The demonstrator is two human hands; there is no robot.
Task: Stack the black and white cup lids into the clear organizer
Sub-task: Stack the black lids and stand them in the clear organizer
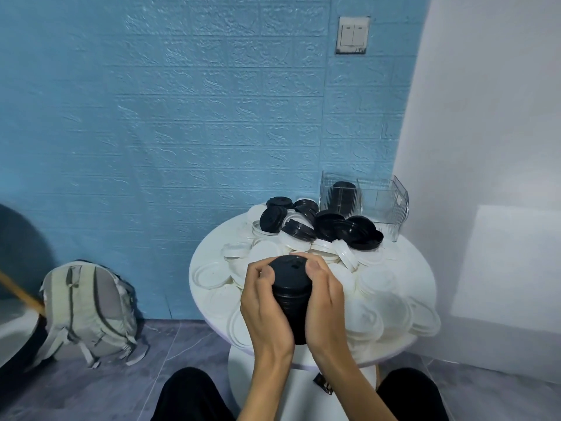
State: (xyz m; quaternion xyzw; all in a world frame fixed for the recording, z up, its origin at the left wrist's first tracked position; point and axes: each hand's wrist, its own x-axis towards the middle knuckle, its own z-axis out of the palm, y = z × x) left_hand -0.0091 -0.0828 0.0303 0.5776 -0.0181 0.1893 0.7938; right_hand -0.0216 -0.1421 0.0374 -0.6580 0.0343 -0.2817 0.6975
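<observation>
A tall stack of black lids (292, 294) is held upright over the near side of the round white table (425, 270). My left hand (262, 308) grips its left side and my right hand (326, 305) grips its right side, thumbs near the top. Several loose black lids (349, 229) and white lids (376, 287) lie heaped across the table. The clear organizer (378, 202) stands at the table's far right edge, with a stack of black lids (343, 197) in its left compartment. Its right compartment looks empty.
A blue textured wall stands behind the table and a white wall closes in on the right. A grey-green backpack (88, 311) leans against the wall on the floor at left. My knees in black trousers (191, 396) flank the table's white pedestal.
</observation>
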